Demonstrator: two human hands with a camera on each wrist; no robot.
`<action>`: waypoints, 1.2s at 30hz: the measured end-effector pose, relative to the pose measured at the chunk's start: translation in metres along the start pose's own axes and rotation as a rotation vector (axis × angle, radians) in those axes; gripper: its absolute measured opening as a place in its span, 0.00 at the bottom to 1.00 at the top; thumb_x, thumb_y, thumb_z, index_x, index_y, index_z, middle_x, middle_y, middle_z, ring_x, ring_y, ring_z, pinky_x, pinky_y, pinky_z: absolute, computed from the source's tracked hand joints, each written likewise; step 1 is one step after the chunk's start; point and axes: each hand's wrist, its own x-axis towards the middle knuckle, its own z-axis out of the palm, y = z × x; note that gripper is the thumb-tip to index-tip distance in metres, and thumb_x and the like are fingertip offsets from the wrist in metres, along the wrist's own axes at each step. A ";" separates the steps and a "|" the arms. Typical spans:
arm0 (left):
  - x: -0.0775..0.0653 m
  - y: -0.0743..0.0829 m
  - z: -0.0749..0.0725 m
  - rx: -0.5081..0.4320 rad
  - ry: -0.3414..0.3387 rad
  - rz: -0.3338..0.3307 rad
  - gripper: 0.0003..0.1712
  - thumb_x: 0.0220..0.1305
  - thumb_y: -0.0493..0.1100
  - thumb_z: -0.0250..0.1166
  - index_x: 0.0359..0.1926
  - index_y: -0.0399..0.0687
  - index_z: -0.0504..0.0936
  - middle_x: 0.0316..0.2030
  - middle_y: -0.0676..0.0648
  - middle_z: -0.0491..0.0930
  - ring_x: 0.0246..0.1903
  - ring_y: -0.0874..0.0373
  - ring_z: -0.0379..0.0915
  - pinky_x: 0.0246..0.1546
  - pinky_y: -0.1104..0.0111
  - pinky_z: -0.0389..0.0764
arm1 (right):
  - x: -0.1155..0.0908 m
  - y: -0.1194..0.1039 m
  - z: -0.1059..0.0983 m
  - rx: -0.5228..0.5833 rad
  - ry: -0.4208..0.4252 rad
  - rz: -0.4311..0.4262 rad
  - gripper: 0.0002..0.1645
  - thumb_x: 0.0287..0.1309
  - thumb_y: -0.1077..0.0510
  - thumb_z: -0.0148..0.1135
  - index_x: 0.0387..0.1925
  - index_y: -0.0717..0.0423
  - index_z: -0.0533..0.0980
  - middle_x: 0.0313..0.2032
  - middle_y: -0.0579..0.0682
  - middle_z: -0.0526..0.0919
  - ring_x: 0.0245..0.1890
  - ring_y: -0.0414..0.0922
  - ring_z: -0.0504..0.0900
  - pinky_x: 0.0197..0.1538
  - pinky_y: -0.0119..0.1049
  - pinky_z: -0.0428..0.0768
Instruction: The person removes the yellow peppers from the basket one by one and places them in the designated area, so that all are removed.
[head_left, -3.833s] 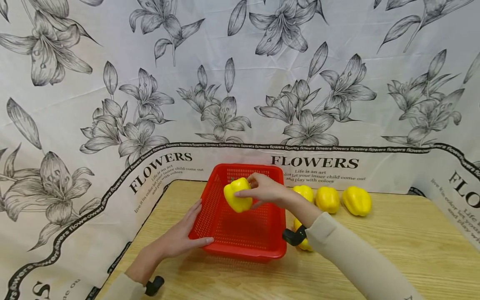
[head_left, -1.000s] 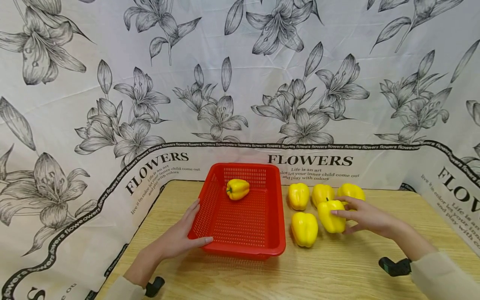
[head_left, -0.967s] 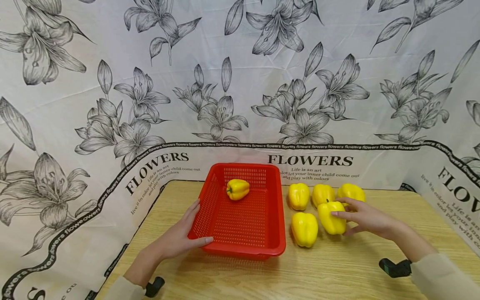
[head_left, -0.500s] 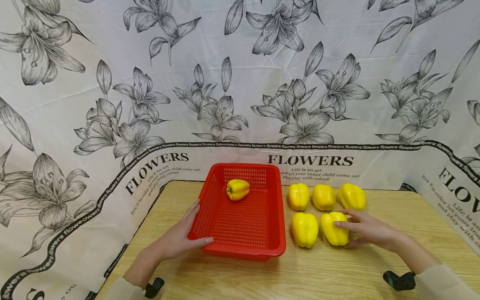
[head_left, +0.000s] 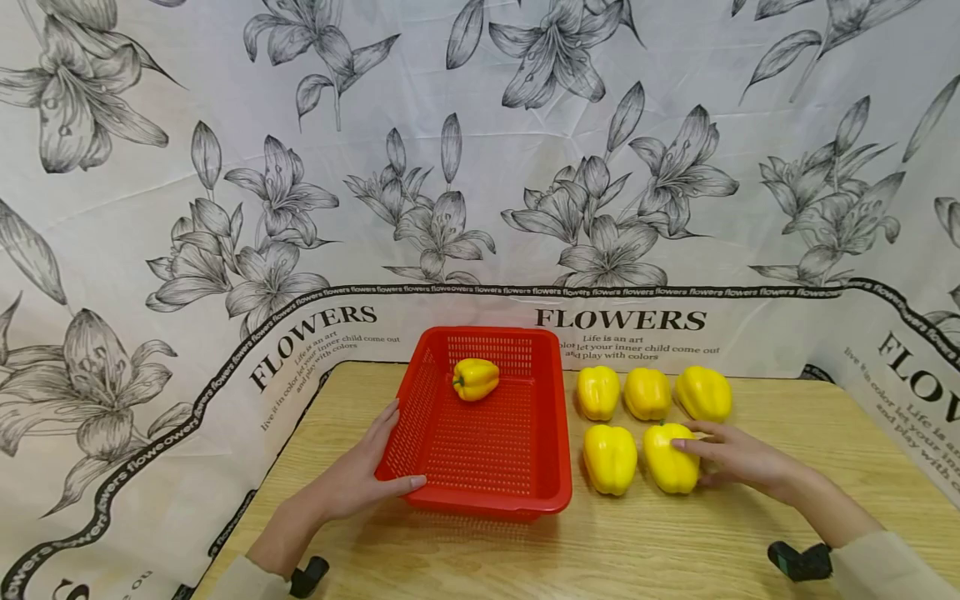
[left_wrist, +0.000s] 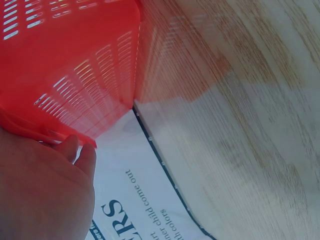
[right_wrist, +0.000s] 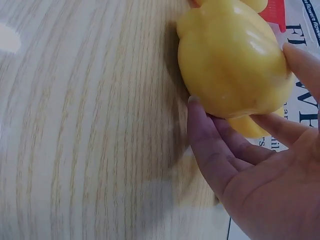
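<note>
My left hand (head_left: 356, 475) grips the left rim of a red plastic basket (head_left: 558, 433), thumb over the near corner; in the left wrist view its fingers (left_wrist: 86, 160) bend at the rim. A yellow bell pepper (head_left: 476, 380) lies on its side at the back inside the basket. On the table right of the basket, my right hand (head_left: 742, 458) holds another yellow bell pepper (head_left: 670, 467) from its right side. The right wrist view has this held pepper (right_wrist: 235, 60) between thumb and fingers, close over the wood.
Three yellow peppers line the back row: one near the basket (head_left: 597, 393), one in the middle (head_left: 647, 394), one at the right (head_left: 703, 394). Another pepper (head_left: 610, 460) stands left of the held one. A flower-printed cloth (head_left: 420, 208) encloses the wooden table (head_left: 570, 558).
My right hand has carried a pepper from over the basket to the right and lowered it to the front row, where it straightened slightly. The left hand has stayed on the basket.
</note>
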 end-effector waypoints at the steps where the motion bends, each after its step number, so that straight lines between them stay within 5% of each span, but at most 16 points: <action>1: 0.000 0.000 0.000 -0.001 -0.001 -0.001 0.66 0.61 0.69 0.68 0.83 0.55 0.36 0.82 0.53 0.35 0.77 0.43 0.48 0.70 0.42 0.62 | 0.000 -0.001 0.000 -0.009 0.006 -0.004 0.47 0.77 0.49 0.55 0.74 0.81 0.46 0.69 0.81 0.56 0.64 0.62 0.72 0.55 0.52 0.84; 10: 0.000 0.001 -0.001 0.008 -0.004 -0.009 0.66 0.60 0.71 0.67 0.83 0.55 0.36 0.82 0.53 0.34 0.77 0.42 0.49 0.70 0.42 0.63 | 0.000 -0.002 -0.003 -0.005 0.010 -0.046 0.44 0.76 0.51 0.55 0.75 0.78 0.50 0.67 0.77 0.65 0.58 0.55 0.78 0.53 0.50 0.84; 19: -0.001 0.002 0.000 0.010 -0.009 -0.037 0.66 0.60 0.70 0.68 0.83 0.58 0.36 0.82 0.56 0.34 0.77 0.45 0.47 0.71 0.43 0.62 | -0.004 -0.015 -0.003 -0.159 0.103 -0.012 0.49 0.75 0.46 0.58 0.75 0.77 0.49 0.67 0.82 0.61 0.61 0.63 0.76 0.54 0.51 0.84; 26: -0.001 0.001 0.001 0.016 -0.008 -0.037 0.66 0.60 0.71 0.68 0.83 0.58 0.36 0.82 0.56 0.33 0.78 0.45 0.45 0.72 0.43 0.60 | -0.013 -0.045 -0.004 -0.378 0.182 -0.077 0.50 0.73 0.42 0.59 0.75 0.73 0.52 0.68 0.81 0.61 0.64 0.74 0.70 0.56 0.59 0.81; 36: -0.001 0.002 0.000 0.027 -0.007 -0.037 0.67 0.58 0.74 0.67 0.83 0.56 0.37 0.82 0.55 0.34 0.78 0.45 0.46 0.72 0.44 0.61 | -0.008 -0.102 0.017 -0.469 0.225 -0.226 0.45 0.70 0.41 0.63 0.75 0.62 0.60 0.69 0.73 0.66 0.65 0.73 0.68 0.56 0.66 0.77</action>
